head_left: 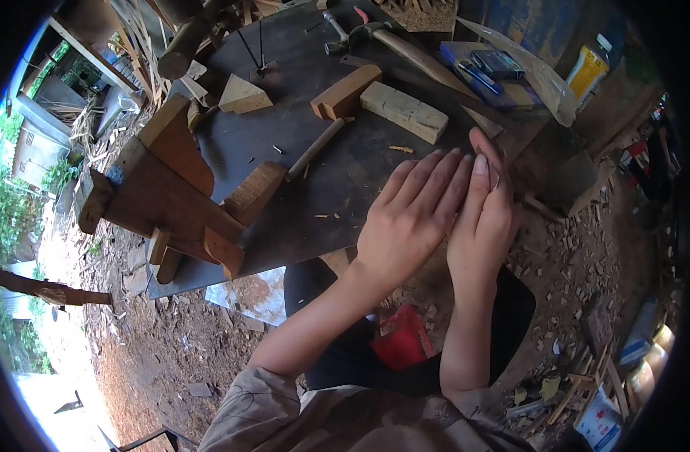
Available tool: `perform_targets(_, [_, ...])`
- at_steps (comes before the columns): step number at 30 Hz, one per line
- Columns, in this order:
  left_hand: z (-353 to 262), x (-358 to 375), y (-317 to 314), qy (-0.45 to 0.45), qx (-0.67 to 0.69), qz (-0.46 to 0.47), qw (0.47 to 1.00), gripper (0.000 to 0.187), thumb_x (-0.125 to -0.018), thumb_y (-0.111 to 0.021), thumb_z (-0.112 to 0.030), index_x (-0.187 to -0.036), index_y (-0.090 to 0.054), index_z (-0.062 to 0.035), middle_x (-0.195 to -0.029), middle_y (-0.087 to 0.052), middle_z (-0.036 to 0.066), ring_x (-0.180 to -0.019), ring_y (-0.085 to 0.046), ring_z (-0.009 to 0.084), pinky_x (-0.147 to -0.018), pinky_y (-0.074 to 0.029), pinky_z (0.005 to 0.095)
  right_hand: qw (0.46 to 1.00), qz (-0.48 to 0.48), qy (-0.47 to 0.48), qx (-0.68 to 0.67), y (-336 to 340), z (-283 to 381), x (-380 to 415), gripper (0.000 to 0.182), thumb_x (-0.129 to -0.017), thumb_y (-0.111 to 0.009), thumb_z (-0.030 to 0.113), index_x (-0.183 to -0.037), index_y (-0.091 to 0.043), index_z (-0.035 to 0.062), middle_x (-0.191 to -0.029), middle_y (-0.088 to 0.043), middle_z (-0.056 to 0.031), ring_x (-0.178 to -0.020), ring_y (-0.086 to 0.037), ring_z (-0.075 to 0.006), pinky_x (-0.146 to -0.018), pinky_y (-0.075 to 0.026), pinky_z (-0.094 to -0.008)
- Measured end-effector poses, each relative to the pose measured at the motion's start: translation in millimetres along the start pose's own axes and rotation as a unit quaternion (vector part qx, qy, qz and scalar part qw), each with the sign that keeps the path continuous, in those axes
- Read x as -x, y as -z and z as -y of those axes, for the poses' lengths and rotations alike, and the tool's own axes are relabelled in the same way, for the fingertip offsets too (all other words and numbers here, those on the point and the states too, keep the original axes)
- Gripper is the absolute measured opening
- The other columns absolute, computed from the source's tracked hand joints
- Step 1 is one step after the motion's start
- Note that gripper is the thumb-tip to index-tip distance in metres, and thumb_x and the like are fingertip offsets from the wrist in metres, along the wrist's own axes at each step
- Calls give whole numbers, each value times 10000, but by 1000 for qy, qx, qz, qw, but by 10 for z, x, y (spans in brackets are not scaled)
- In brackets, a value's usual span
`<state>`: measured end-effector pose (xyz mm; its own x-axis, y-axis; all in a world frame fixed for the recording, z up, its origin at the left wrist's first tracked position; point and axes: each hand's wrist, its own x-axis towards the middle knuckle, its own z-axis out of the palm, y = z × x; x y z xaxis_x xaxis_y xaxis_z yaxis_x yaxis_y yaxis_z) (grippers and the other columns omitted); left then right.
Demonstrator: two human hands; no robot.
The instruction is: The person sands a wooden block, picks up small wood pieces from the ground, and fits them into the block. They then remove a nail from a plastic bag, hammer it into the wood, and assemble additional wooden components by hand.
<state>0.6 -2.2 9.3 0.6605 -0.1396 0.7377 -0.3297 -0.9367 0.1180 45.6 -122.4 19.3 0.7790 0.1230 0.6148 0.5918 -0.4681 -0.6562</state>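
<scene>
My left hand (416,215) lies with its fingers stretched out and close together, its fingertips against my right hand (480,226). My right hand is raised beside it, thumb upright. Behind the thumb rises a brownish narrow shape, with a small pale glint between them; what it is I cannot make out. The right hand's other fingers are mostly hidden. Both hands are over the near right edge of the dark table (337,192). Just beyond them lies a pale wooden block (404,110), with a brown notched wood piece (346,92) touching its left end.
A brown wooden assembly (164,196) stands at the table's left edge. A thin stick (315,149) and a wedge-shaped block (244,95) lie nearby. At the back are a hammer (420,59), a small dark box (497,64) and a yellow-labelled bottle (588,70). Wood chips litter the ground.
</scene>
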Motion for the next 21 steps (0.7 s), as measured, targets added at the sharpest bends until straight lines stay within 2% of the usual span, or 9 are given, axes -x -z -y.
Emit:
perform_targets(3, [0, 20, -21, 3, -19, 1, 1000, 563, -924, -667, -138, -1471, -652, -6, -1493, -672, 135, -1394, -639, 290, -1179, -494, 431, 999, -24, 15, -16, 116, 78, 237, 411, -1197, -424, 162, -1442, -644, -84, -1403, -716, -261, -1346, -672, -445, -1191, -498, -536])
perform_targets(6, [-25, -12, -15, 23, -29, -8, 999, 502, -918, -719, -144, -1415, -722, -71, -1447, -727, 84, -1333, -698, 251, -1129, -533, 421, 999, -24, -12, -35, 32, 32, 64, 401, -1199, -427, 167, -1447, -658, -48, -1398, -720, -255, -1319, -696, -418, -1173, -516, -511])
perform_targets(10, [-30, -21, 18, 23, 3, -11, 1000, 491, -936, -708, -144, -1422, -718, -75, -1440, -727, 90, -1359, -684, 249, -1131, -532, 420, 1000, -25, 1, 1, 8, 8, 56, 397, -1198, -439, 175, -1446, -661, -41, -1392, -728, -243, -1276, -723, -408, -1144, -534, -496])
perform_targets(13, [-28, -15, -6, 23, -18, -6, 1000, 498, -926, -705, -140, -1419, -718, -68, -1432, -728, 97, -1359, -681, 258, -1134, -530, 425, 999, -40, -3, -15, 61, 94, 184, 386, -1196, -450, 174, -1420, -665, -54, -1354, -738, -247, -1256, -722, -423, -1072, -556, -480])
perform_targets(17, [-35, -44, 18, 26, -7, -4, 1000, 484, -946, -695, -139, -1426, -715, -78, -1429, -729, 87, -1345, -691, 247, -1141, -528, 413, 998, -23, -36, -36, -80, -2, -38, 382, -1195, -453, 163, -1427, -668, -50, -1371, -742, -228, -1270, -721, -413, -1086, -561, -498])
perform_targets(21, [-26, -15, -10, 22, -13, -14, 1000, 500, -918, -703, -127, -1415, -719, -72, -1408, -735, 94, -1312, -704, 265, -1123, -538, 425, 999, -47, 6, 7, 70, 102, 219, 367, -1191, -464, 165, -1401, -675, -49, -1348, -742, -241, -1258, -716, -427, -1057, -568, -479])
